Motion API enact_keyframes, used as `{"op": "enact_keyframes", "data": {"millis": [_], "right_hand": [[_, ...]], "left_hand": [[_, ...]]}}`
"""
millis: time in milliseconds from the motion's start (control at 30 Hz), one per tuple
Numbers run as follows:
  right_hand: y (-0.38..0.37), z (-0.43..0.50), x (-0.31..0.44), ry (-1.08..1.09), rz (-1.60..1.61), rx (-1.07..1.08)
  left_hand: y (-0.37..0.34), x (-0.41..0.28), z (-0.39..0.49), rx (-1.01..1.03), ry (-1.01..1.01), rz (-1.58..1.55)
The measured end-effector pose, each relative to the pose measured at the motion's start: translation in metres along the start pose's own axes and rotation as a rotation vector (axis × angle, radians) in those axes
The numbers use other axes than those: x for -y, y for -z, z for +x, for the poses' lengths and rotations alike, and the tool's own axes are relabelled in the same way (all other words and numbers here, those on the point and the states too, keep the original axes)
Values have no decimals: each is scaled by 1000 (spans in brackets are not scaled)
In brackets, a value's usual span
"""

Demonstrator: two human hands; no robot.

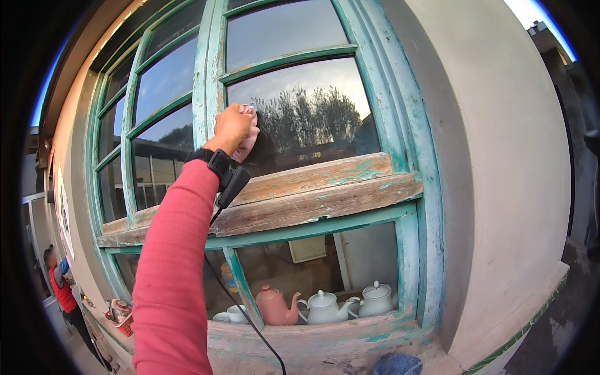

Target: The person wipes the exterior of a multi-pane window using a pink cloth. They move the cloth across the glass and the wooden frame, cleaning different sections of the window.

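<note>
One hand, in a pink-red sleeve with a black wrist-worn device, is raised to the window; it looks like my left hand (pixel 233 127). Its fingers are closed on a pale pink cloth (pixel 248 136) pressed against the lower left edge of a glass pane (pixel 304 108). The pane reflects trees and sky. Around it runs a window frame (pixel 206 70) with peeling turquoise paint, and bare worn wood (pixel 323 201) shows beneath. My right hand is out of view.
Behind the lower glass stand a pink teapot (pixel 271 307), white teapots (pixel 323 307) and white cups (pixel 236 314). A black cable (pixel 251 318) hangs from the wrist device. Blue fabric (pixel 397 364) shows at the bottom. At left are a red basket (pixel 124 323) and another person (pixel 65 290).
</note>
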State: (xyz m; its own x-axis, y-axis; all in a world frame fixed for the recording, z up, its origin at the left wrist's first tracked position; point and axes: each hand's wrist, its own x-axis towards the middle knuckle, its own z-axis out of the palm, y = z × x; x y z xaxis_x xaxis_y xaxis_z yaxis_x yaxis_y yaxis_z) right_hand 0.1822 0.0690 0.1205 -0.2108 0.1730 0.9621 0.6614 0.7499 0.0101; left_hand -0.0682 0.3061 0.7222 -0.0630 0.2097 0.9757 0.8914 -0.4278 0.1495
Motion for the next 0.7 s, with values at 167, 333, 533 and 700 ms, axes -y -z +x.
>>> {"op": "enact_keyframes", "data": {"millis": [167, 333, 533, 700], "right_hand": [[-6, -12, -6, 26, -86, 19], [-13, -21, -10, 148, -143, 93], [0, -22, -6, 41, -277, 276], [4, -23, -2, 20, -299, 400]], "left_hand": [[-73, 5, 94, -135, -136, -263], [-131, -100, 112, -64, -457, -470], [-131, -193, 46, -101, -607, -20], [-81, -163, 41, 111, -890, 38]]}}
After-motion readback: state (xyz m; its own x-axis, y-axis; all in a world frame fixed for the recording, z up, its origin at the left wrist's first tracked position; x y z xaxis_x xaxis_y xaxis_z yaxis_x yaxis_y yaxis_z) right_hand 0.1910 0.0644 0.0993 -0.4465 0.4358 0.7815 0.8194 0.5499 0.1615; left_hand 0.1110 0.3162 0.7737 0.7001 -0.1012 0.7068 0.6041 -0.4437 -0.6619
